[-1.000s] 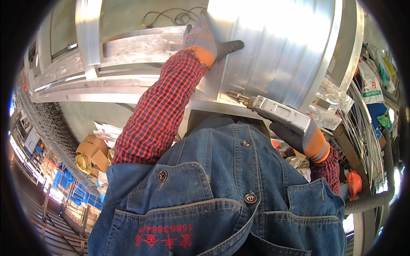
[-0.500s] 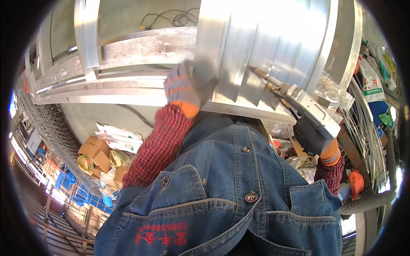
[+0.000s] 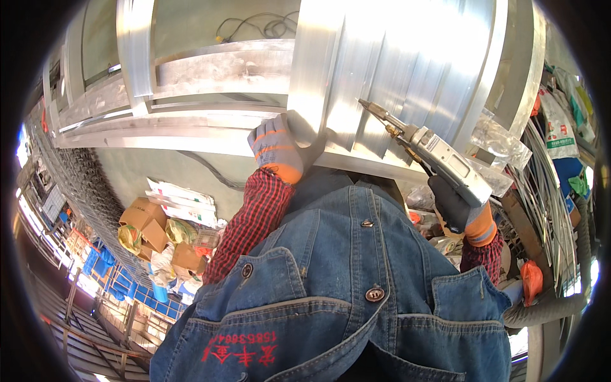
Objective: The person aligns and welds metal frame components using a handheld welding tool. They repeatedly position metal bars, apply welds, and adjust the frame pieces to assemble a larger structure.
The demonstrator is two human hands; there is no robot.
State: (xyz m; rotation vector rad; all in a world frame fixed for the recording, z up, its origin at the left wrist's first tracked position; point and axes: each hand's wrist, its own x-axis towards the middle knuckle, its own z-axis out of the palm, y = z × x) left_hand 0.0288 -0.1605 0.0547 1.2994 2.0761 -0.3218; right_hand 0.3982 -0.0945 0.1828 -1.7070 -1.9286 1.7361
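Observation:
In a grey and orange glove, my left hand (image 3: pixel 277 151) is closed at the near rail of a silver metal frame (image 3: pixel 203 134), beside the corner of a ribbed, shiny metal panel (image 3: pixel 356 76). Its fingertips are partly hidden. My right hand (image 3: pixel 453 207), in a dark glove with an orange cuff, grips a silver tool (image 3: pixel 445 159) that looks like a hand-held welding gun. Brass fittings sit along its side. Its long narrow nozzle (image 3: pixel 375 111) points up and left over the panel, and I cannot tell whether the tip touches it.
Long thin metal strips (image 3: pixel 544 210) lie at the right beside bags and a thick grey hose (image 3: pixel 554 309). Clear plastic wrap (image 3: pixel 499 143) hangs near the panel. At the left are cardboard boxes (image 3: pixel 143 219) and wire mesh (image 3: pixel 86 184). A coiled cable (image 3: pixel 273 25) lies beyond the frame.
My left hand, blurred before, now shows sharply at the rail, slightly lower. The welding gun has shifted left and a little down, with its nozzle tip farther left over the panel.

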